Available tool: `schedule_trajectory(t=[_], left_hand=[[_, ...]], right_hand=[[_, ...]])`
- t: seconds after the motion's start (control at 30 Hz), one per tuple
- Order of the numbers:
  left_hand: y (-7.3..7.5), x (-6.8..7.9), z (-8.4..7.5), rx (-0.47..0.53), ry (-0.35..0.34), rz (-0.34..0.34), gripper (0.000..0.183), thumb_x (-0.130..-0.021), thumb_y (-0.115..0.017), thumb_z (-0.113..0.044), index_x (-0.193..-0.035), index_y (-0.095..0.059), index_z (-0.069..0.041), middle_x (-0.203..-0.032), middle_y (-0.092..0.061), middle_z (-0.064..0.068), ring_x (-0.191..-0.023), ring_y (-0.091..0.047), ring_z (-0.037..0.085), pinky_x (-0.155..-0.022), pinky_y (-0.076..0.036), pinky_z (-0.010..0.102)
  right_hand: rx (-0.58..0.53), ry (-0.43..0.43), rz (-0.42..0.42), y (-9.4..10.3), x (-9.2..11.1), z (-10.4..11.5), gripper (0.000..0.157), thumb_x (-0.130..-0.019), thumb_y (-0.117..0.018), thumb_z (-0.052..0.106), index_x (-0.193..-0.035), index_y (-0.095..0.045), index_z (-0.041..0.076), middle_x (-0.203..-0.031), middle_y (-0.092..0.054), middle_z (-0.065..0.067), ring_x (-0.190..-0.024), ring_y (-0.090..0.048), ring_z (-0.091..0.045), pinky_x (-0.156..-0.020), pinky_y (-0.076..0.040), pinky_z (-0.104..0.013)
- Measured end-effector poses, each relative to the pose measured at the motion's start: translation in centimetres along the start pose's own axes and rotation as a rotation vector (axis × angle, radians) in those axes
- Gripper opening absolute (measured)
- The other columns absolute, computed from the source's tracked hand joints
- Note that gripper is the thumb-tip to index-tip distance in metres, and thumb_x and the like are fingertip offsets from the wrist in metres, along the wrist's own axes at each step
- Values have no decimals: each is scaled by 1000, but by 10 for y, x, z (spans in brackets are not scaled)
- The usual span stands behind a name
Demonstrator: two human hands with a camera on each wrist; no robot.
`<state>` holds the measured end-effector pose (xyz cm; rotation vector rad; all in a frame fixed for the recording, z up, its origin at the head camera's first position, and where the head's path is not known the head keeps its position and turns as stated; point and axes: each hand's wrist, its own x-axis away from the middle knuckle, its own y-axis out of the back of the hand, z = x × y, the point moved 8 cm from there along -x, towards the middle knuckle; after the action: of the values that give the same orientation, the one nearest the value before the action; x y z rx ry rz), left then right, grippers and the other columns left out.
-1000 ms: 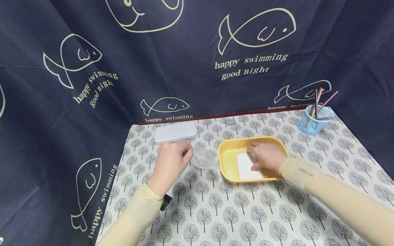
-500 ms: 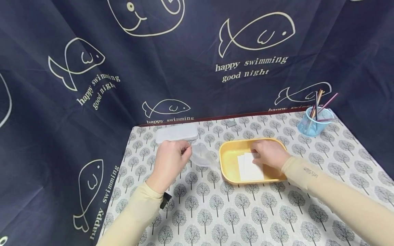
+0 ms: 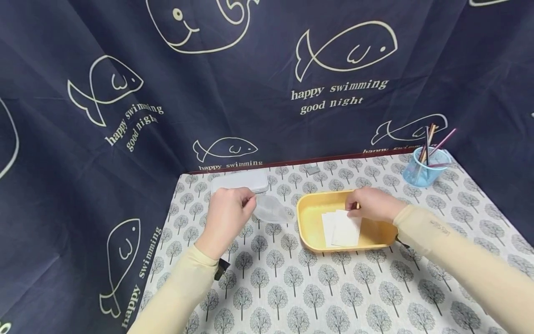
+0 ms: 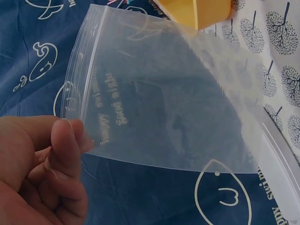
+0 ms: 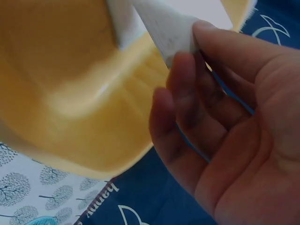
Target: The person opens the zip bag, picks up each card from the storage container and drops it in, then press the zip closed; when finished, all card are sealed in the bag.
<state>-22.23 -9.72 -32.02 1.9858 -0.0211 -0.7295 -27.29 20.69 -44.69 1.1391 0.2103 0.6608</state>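
My left hand [image 3: 227, 215] pinches a clear zip-lock bag [image 3: 271, 211] by one corner at its zip end. The bag hangs flat to the right of the fingers, and in the left wrist view the see-through bag [image 4: 159, 98] shows nothing inside. Over the right part of a yellow tray [image 3: 310, 220], my right hand [image 3: 375, 204] pinches the corner of some white paper cards [image 3: 348, 229]. Several layers show along the edge of the held cards [image 5: 171, 35] in the right wrist view. Other white cards [image 3: 327, 229] lie beneath and to the left in the tray.
Behind the left hand lies a flat white case [image 3: 239, 180]. A small grey block [image 3: 314, 170] sits near the back edge of the tree-patterned tablecloth [image 3: 275, 297]. At the back right stands a blue cup [image 3: 419, 174] with pens. A dark curtain [image 3: 233, 102] hangs behind.
My right hand has drawn back rightward in the tray, shifting the upper cards slightly right of those beneath. The left hand and the bag have moved only slightly.
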Motion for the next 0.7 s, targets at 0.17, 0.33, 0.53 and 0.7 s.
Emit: schedule_trajectory(t=[0.17, 0.33, 0.53, 0.7], left_hand=[[3, -2, 0, -14, -14, -22, 15, -84, -71, -1, -75, -78, -9, -56, -62, -5, -47, -47, 7, -49, -44, 27], [4, -4, 0, -19, -16, -19, 17, -85, -69, 0, -73, -76, -10, -53, -57, -7, -46, -45, 7, -47, -40, 26], [3, -8, 2, -49, -22, -23, 21, -86, -69, 1, -68, -73, -10, -52, -55, -6, -46, -45, 8, -48, -40, 27], [2, -11, 3, -67, -19, -23, 25, -85, -68, 0, -64, -68, -13, -51, -53, -7, -45, -44, 8, -47, -40, 28]], right_hand=[[-68, -2, 36, 9, 7, 5, 10, -89, -80, 11, -82, -74, 15, -78, -67, 9, -72, -59, -10, -69, -54, -32], [-97, -16, -22, 22, 15, 10, 14, -91, -77, 11, -80, -72, 16, -74, -64, 10, -67, -56, -12, -62, -50, -30], [-73, 8, -221, 44, 24, 24, 9, -91, -76, 11, -85, -72, 16, -73, -61, 10, -61, -51, -9, -56, -47, -28], [-31, 62, -399, 66, 32, 48, 11, -88, -75, 10, -85, -73, 20, -77, -63, 12, -67, -56, -10, -63, -50, -29]])
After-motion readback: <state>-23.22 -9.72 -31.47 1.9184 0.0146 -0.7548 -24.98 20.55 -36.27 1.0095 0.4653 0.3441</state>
